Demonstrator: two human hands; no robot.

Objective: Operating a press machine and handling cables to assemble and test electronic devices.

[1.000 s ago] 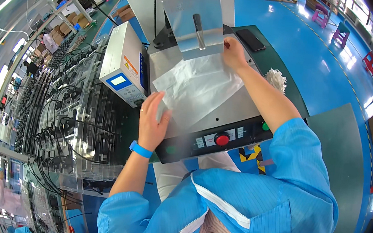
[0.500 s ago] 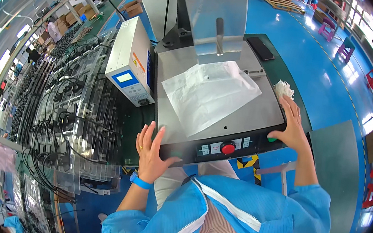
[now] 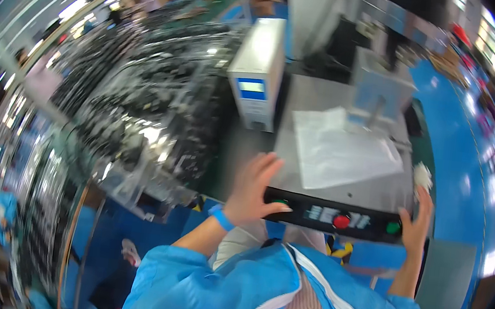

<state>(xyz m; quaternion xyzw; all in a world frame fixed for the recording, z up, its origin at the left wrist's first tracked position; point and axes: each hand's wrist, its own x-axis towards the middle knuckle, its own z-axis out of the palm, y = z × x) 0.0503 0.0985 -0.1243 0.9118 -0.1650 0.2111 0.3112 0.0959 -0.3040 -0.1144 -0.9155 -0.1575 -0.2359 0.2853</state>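
A press-like machine with a metal bed point(image 3: 322, 90) stands before me, and a crumpled white sheet point(image 3: 345, 150) lies on it. Above the sheet's far right part is a clear boxy cover point(image 3: 383, 90) around a metal rod. My left hand point(image 3: 252, 192) is at the bed's near left corner, fingers apart and slightly blurred, its thumb by the left green button point(image 3: 281, 202). At the near right corner, my right hand point(image 3: 416, 225) has its fingers spread, the thumb just above the right green button point(image 3: 393, 228). Neither hand holds anything. Between the buttons sits a red button point(image 3: 341, 221).
A white control box point(image 3: 259, 64) with a small screen stands left of the bed. Farther left are many clear pieces with black cables point(image 3: 150, 100), blurred. White stringy material point(image 3: 422, 176) lies beside my right fingertips. A dark phone-like slab point(image 3: 413, 118) rests behind it.
The view has swung left, shifting the machine rightward in the picture. My right thumb has come off the right green button, which now shows. Both hands remain at the machine's front corners.
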